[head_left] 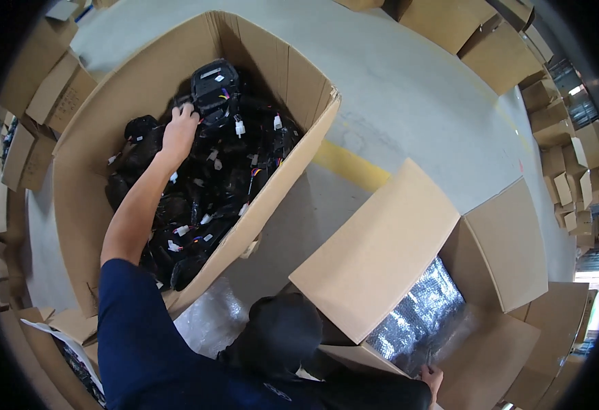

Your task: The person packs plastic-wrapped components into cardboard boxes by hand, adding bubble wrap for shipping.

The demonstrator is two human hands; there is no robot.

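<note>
Clearly the left hand (180,130) is nearer, half curled inside the large carton (81,205); just beyond its fingertips, toward the carton's far corner, lies the black housing (212,78), seemingly lengthwise away; whether it's gripped I can't tell; the right hand (432,378), right of the carton, hides its hold too.

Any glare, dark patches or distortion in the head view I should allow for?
In the head view, bright reflections streak the plastic wrap in the smaller carton; the black parts blend together darkly; the large box's edges bow from fisheye distortion; corners are blacked out.
</note>
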